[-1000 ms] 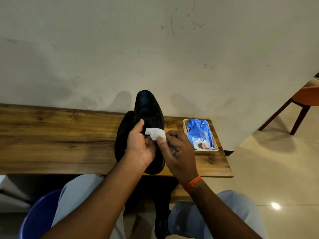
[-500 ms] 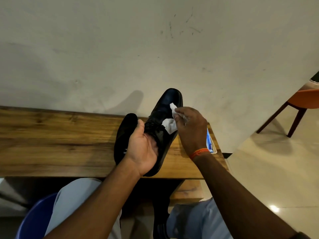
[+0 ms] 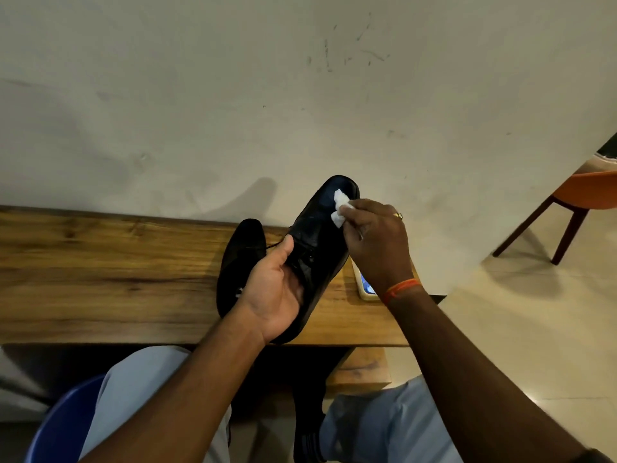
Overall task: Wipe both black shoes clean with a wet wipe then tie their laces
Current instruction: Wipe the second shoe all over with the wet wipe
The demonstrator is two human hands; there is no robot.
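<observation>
Left hand (image 3: 278, 289) gripping near shoe (image 3: 314, 248), tilting toe up; right hand (image 3: 377, 238) pinching wipe (image 3: 340, 208), probably rubbing toe.

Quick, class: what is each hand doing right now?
Left hand: grips the raised black shoe.
Right hand: pinches the wet wipe against that shoe's toe.
</observation>
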